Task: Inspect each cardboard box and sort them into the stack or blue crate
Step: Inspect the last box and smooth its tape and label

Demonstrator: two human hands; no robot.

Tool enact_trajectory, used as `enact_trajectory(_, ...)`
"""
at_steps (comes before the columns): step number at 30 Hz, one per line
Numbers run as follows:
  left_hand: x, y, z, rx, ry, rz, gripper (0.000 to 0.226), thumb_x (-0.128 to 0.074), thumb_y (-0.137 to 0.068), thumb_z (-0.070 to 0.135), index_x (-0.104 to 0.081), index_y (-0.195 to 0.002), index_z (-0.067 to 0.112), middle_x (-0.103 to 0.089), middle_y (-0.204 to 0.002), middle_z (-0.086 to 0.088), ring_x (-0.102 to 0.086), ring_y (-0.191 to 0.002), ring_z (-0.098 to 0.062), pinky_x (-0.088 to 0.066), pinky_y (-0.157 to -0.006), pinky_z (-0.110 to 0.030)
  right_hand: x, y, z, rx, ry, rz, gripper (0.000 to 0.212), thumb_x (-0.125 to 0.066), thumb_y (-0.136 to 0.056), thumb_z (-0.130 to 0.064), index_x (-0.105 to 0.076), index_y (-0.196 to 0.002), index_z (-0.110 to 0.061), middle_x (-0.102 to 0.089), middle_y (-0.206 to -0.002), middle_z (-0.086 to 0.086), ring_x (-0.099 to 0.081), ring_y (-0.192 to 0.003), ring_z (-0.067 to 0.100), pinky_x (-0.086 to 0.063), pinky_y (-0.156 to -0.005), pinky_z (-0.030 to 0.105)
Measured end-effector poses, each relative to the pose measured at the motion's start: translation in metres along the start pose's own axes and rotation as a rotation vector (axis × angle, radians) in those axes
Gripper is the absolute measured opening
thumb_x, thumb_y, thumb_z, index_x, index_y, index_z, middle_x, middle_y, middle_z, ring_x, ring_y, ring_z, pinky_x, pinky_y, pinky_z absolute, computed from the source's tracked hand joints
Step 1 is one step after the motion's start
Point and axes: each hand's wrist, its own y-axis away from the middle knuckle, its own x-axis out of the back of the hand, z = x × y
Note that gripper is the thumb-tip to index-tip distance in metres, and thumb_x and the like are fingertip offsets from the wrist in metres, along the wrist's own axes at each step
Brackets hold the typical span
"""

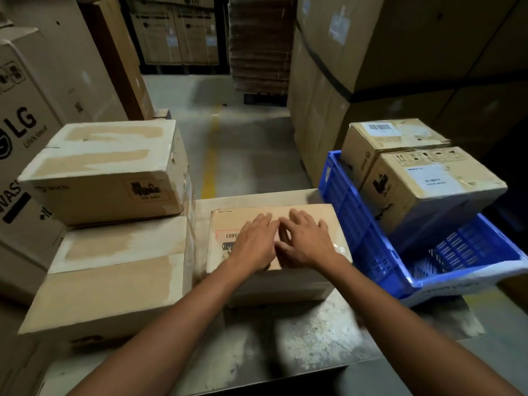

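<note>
A brown cardboard box (228, 224) lies on the metal table (285, 338) in the middle. My left hand (254, 241) and my right hand (305, 241) rest flat on its top face, side by side, fingers straight and spread. To the left stands a stack of two taped boxes, the upper box (105, 170) on the lower box (114, 275). At the right a blue crate (357, 238) holds two cardboard boxes, a near one (428, 190) and a far one (385, 138).
Tall cartons rise at the left (25, 132) and at the right (400, 52). A concrete aisle with a yellow line (211, 158) runs ahead between them. More cartons (174, 32) stand at the far end.
</note>
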Motion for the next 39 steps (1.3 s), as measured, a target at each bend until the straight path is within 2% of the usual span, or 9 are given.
enact_trajectory(4,-0.013,-0.013,0.016,0.018,-0.044,0.015,0.054,-0.045,-0.100,0.021,-0.034,-0.153,0.017,-0.025,-0.164,-0.009,-0.019,-0.152,-0.028,-0.020,-0.123,-0.044,-0.009,0.006,0.018,-0.012,0.030,0.007,0.063,-0.028,-0.101,-0.062,-0.018,-0.158,-0.037,-0.009,-0.169,0.005,-0.008,-0.155,0.028,-0.014,-0.122,0.059)
enact_trajectory(8,0.000,-0.023,0.017,0.014,-0.121,-0.059,0.052,-0.046,-0.099,0.023,-0.041,-0.150,0.016,-0.032,-0.160,-0.010,-0.027,-0.148,-0.029,-0.031,-0.115,-0.044,0.001,-0.003,0.019,-0.004,0.027,-0.049,0.061,-0.035,-0.100,-0.060,-0.025,-0.155,-0.036,-0.017,-0.167,0.007,-0.016,-0.153,0.030,-0.020,-0.119,0.060)
enact_trajectory(13,0.012,-0.021,0.021,0.012,-0.122,-0.124,0.040,-0.053,-0.097,0.023,-0.055,-0.137,0.016,-0.040,-0.155,-0.010,-0.038,-0.140,-0.029,-0.043,-0.105,-0.046,0.017,-0.003,0.011,-0.008,0.016,-0.044,0.046,-0.051,-0.097,-0.055,-0.052,-0.136,-0.032,-0.051,-0.127,0.003,-0.048,-0.121,0.024,-0.048,-0.097,0.048)
enact_trajectory(22,-0.026,0.045,0.045,0.007,-0.021,0.102,0.040,-0.061,-0.089,0.014,-0.063,-0.129,0.012,-0.061,-0.138,-0.010,-0.055,-0.130,-0.028,-0.044,-0.106,-0.037,-0.004,0.055,-0.004,0.004,-0.036,0.154,0.020,-0.052,-0.095,-0.027,-0.069,-0.096,-0.018,-0.056,-0.093,0.000,-0.054,-0.094,0.022,-0.044,-0.067,0.037)
enact_trajectory(25,-0.019,0.037,0.050,0.017,-0.076,0.086,0.040,-0.055,-0.095,0.017,-0.056,-0.135,0.012,-0.055,-0.140,-0.007,-0.050,-0.131,-0.026,-0.044,-0.103,-0.037,0.001,0.050,-0.009,-0.019,-0.020,0.134,0.017,-0.054,-0.094,-0.023,-0.070,-0.099,-0.018,-0.060,-0.097,0.001,-0.055,-0.096,0.021,-0.046,-0.068,0.037)
enact_trajectory(28,-0.001,0.026,0.056,0.002,-0.194,0.034,0.028,-0.049,-0.098,0.018,-0.061,-0.123,0.015,-0.060,-0.122,-0.006,-0.057,-0.113,-0.025,-0.049,-0.085,-0.038,0.013,0.042,-0.002,-0.039,-0.028,0.095,0.012,-0.055,-0.094,-0.022,-0.067,-0.092,-0.020,-0.058,-0.088,-0.001,-0.056,-0.087,0.020,-0.044,-0.064,0.032)
enact_trajectory(31,-0.005,0.022,0.067,-0.110,-0.150,0.046,0.029,-0.045,-0.099,0.018,-0.064,-0.121,0.015,-0.062,-0.119,-0.006,-0.058,-0.106,-0.025,-0.046,-0.088,-0.038,0.007,0.054,0.017,-0.059,-0.027,0.132,0.014,-0.053,-0.094,-0.025,-0.067,-0.096,-0.023,-0.058,-0.091,-0.003,-0.056,-0.090,0.018,-0.049,-0.074,0.033)
enact_trajectory(36,-0.025,0.025,0.094,-0.146,-0.020,0.046,0.036,-0.047,-0.101,0.026,-0.062,-0.132,0.015,-0.063,-0.127,-0.004,-0.054,-0.124,-0.026,-0.044,-0.103,-0.039,-0.021,0.090,0.042,-0.140,-0.165,0.249,0.043,-0.047,-0.098,-0.031,-0.063,-0.136,-0.019,-0.058,-0.144,0.005,-0.050,-0.138,0.026,-0.042,-0.113,0.041)
enact_trajectory(39,-0.017,0.020,0.092,-0.101,-0.008,0.019,0.033,-0.044,-0.101,0.022,-0.063,-0.127,0.015,-0.065,-0.119,-0.007,-0.059,-0.113,-0.026,-0.049,-0.094,-0.040,-0.010,0.081,0.041,-0.097,-0.127,0.232,0.032,-0.049,-0.097,-0.026,-0.072,-0.117,-0.018,-0.069,-0.120,0.004,-0.060,-0.120,0.026,-0.050,-0.099,0.036)
